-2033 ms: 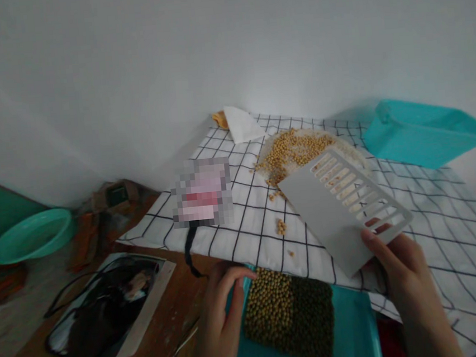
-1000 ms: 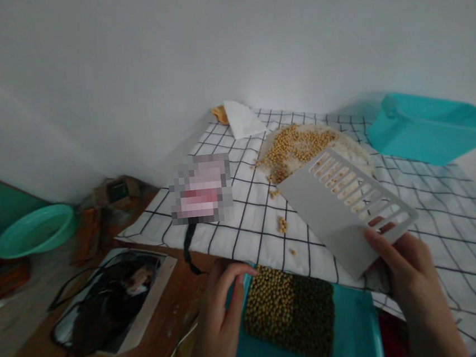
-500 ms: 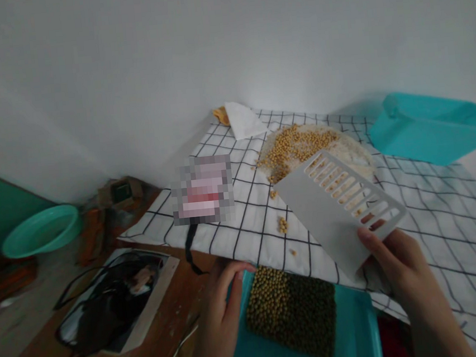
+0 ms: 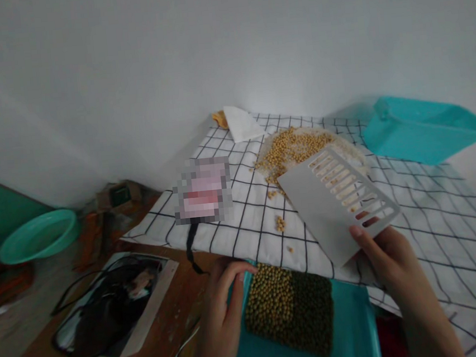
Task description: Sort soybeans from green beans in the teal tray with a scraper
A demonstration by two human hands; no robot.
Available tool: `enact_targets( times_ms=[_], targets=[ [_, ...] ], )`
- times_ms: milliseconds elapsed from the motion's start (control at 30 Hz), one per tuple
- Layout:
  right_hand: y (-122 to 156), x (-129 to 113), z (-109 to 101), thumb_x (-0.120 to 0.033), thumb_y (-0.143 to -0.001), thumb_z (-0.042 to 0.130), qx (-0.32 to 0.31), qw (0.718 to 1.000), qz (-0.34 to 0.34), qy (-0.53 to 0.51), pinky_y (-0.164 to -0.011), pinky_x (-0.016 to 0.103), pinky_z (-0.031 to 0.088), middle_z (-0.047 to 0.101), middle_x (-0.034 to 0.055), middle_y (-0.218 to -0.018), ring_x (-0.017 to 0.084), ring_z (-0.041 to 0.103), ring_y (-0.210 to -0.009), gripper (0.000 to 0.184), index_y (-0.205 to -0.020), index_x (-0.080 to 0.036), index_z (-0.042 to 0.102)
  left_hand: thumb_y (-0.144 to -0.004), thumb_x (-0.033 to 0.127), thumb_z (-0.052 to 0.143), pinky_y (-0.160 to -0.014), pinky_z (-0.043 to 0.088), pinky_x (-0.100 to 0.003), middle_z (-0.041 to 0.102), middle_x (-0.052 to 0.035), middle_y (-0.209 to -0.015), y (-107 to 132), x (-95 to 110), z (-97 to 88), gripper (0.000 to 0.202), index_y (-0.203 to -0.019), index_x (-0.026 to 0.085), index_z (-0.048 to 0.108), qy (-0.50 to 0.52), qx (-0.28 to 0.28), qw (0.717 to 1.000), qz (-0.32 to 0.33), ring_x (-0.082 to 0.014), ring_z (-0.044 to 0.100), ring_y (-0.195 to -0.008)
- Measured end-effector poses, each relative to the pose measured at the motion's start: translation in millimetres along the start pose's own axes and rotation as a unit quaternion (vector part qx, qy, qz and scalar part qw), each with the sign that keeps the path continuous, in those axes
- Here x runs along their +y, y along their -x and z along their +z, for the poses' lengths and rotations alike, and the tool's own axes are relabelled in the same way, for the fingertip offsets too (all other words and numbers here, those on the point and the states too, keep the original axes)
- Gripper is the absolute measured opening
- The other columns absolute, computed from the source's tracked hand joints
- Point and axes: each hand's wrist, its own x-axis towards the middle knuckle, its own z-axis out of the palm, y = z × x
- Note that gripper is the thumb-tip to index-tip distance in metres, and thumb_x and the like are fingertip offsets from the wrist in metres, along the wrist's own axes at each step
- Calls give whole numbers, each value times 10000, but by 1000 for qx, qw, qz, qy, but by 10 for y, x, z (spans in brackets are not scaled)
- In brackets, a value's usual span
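Observation:
My right hand [image 4: 387, 262] grips a grey plastic scraper board [image 4: 333, 206] with a row of slots, held tilted above the checked cloth [image 4: 436, 221]. My left hand [image 4: 223, 309] holds the near left rim of a teal tray [image 4: 358, 335] at the table's front edge. The tray carries a patch of soybeans [image 4: 290, 308], lighter on the left and darker on the right. Behind the board a heap of yellow soybeans [image 4: 292, 148] lies on the cloth, with a few loose beans [image 4: 281, 223] nearer me.
A second teal tray [image 4: 422, 127] stands at the back right by the wall. A folded white paper [image 4: 241, 125] lies at the back of the cloth. On the wooden table at left rests a white board with black cables [image 4: 111, 308]. A green basin [image 4: 37, 236] sits far left.
The scraper board in my right hand has shifted slightly left and toward me. My left hand stays on the tray rim.

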Motion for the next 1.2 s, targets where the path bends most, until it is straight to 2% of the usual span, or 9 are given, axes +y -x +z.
enact_targets(
  times_ms=[233, 333, 467, 667, 833, 1000, 1067, 1200],
  targets=[
    [4, 45, -18, -546, -864, 673, -11, 1000, 1, -2, -603, 292, 547, 772, 99, -852, 244, 697, -719, 370, -869, -181, 734, -974, 293, 475, -850, 499, -310, 700, -25, -926, -2, -73, 14, 235, -899, 282, 697, 8, -8, 1000, -15, -214, 654, -927],
    [-4, 42, -23, -565, -840, 689, 1, 1000, 1, -1, -601, 287, 554, 769, 101, -843, 253, 707, -738, 390, -840, -177, 726, -975, 302, 472, -862, 501, -324, 705, -28, -919, -13, -95, 19, 242, -891, 283, 698, 4, -9, 1000, -17, -221, 658, -925],
    [4, 17, -23, -579, -827, 689, 5, 1000, -8, 9, -578, 263, 546, 744, 82, -759, 246, 704, -720, 405, -764, -179, 705, -969, 303, 476, -842, 517, -318, 715, -21, -889, -37, -95, -2, 242, -872, 288, 697, 4, -4, 1000, -27, -218, 668, -895],
    [21, 11, -33, -593, -853, 649, -8, 999, -7, 44, -520, 261, 520, 733, 72, -716, 211, 656, -592, 433, -772, -176, 732, -956, 303, 481, -825, 532, -319, 731, -24, -881, -75, -127, -42, 235, -848, 281, 689, -15, 0, 999, -32, -222, 679, -878],
    [6, 1, -29, -598, -827, 678, -1, 999, -3, 42, -564, 280, 559, 775, 102, -818, 255, 714, -685, 435, -833, -172, 764, -930, 294, 500, -851, 526, -352, 717, -38, -903, -78, -166, -33, 179, -870, 271, 668, -26, -5, 999, -27, -241, 672, -912],
    [-1, 4, -36, -592, -830, 681, -15, 1000, -4, 20, -571, 280, 559, 783, 106, -860, 254, 719, -697, 426, -834, -173, 760, -815, 216, 530, -740, 521, -322, 599, 3, -794, -29, -213, -9, 63, -849, 264, 552, -35, 37, 999, -6, -220, 628, -808],
    [-4, 18, -38, -594, -843, 667, -18, 1000, -4, 18, -594, 282, 559, 781, 100, -860, 252, 716, -711, 427, -835, -176, 752, -811, 239, 551, -754, 522, -326, 594, 5, -809, -8, -228, -4, 55, -860, 262, 546, -18, 53, 998, -22, -220, 631, -833],
    [-19, 48, -20, -585, -863, 654, -14, 999, -14, 25, -704, 311, 566, 783, 104, -936, 254, 714, -782, 418, -885, -176, 738, -792, 303, 660, -881, 523, -368, 662, -25, -956, 8, -253, 4, 137, -881, 255, 568, 63, 72, 991, -89, -240, 659, -983]
  ],
)
